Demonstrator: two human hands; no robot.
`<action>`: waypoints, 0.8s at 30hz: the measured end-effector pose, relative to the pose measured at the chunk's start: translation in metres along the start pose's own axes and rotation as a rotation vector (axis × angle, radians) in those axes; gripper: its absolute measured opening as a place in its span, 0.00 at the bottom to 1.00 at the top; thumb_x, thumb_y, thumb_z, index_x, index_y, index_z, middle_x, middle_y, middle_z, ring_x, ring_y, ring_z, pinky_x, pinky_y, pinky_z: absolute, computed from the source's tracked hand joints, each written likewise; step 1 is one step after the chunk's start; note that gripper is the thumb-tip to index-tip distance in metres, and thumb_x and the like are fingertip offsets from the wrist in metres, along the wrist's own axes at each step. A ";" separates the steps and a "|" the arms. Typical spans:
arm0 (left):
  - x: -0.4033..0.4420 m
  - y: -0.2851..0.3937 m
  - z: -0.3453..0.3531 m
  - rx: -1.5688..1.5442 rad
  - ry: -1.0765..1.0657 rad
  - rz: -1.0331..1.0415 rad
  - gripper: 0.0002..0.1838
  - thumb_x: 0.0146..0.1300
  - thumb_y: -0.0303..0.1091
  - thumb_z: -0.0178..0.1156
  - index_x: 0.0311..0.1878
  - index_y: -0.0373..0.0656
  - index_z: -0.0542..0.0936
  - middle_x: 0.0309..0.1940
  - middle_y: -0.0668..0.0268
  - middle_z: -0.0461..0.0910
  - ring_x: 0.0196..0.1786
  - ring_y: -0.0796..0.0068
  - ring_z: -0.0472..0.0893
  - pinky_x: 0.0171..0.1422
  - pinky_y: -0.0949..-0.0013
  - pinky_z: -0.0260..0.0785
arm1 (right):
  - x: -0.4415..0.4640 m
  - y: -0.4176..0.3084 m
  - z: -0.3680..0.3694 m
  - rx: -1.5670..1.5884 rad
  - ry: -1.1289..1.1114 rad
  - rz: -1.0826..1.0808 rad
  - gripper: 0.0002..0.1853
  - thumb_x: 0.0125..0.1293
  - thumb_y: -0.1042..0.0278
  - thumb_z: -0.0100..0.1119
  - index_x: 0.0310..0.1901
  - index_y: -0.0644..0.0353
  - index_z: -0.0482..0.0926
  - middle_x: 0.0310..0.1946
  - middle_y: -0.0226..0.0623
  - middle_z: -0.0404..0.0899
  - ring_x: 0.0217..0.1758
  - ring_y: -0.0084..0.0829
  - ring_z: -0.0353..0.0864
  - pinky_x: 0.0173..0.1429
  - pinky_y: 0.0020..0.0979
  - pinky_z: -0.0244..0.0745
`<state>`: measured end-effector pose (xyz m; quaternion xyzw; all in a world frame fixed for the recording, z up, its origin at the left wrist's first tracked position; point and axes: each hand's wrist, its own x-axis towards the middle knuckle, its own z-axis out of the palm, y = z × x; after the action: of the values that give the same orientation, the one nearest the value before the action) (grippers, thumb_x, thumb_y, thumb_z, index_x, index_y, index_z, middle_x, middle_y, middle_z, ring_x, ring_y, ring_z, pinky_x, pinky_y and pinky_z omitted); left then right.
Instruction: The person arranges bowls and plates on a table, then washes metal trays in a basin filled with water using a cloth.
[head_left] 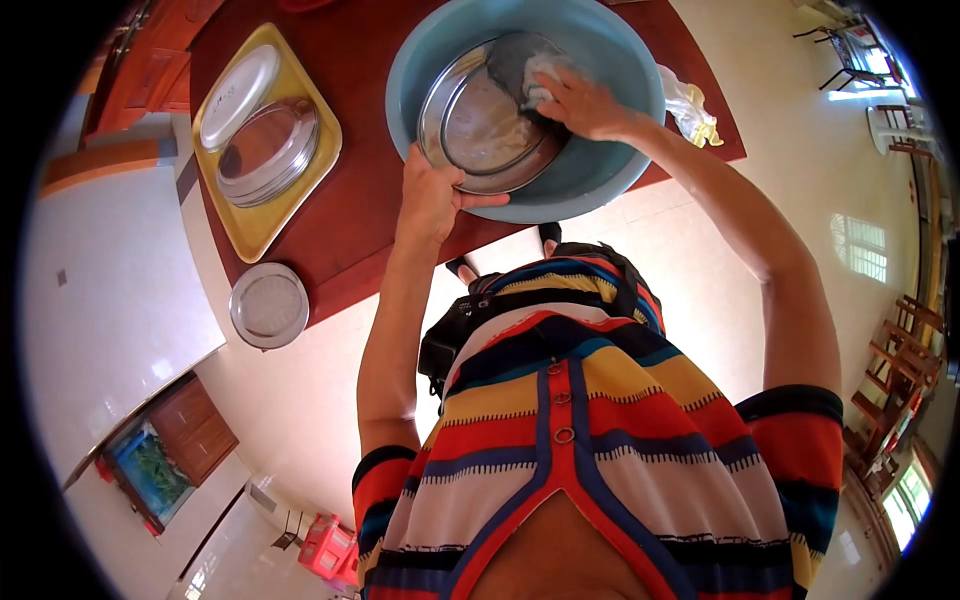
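Note:
A large blue basin (610,180) stands on the dark red table (350,200). In it a round metal plate (485,125) is tilted, with my left hand (430,195) gripping its near-left rim, the thumb over the edge. My right hand (580,103) presses a whitish cloth (543,80) against the plate's far-right side, its fingers bent over the cloth. A dark grey patch shows beside the cloth; I cannot make out what it is. A white and yellow cloth (688,105) lies just right of the basin.
On the left, a yellow tray (250,232) holds a white oval dish (240,97) and stacked metal plates (268,160). Another round metal plate (269,305) sits at the table's left corner. Wooden chairs (890,360) stand far right; a red-pink crate (328,548) is on the floor.

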<state>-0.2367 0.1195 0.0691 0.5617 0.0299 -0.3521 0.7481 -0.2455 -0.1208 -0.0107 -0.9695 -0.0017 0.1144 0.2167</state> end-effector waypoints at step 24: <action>0.001 -0.007 -0.003 -0.107 -0.018 0.062 0.31 0.44 0.13 0.37 0.57 0.33 0.56 0.51 0.42 0.66 0.46 0.41 0.76 0.36 0.42 0.79 | -0.059 -0.090 -0.012 0.504 0.025 -0.370 0.22 0.67 0.54 0.44 0.58 0.56 0.70 0.64 0.44 0.59 0.67 0.43 0.57 0.68 0.39 0.50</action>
<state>-0.2387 0.1205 0.0617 0.5184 0.0248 -0.3317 0.7878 -0.2957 -0.0478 0.0508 -0.8699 -0.1468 0.0581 0.4673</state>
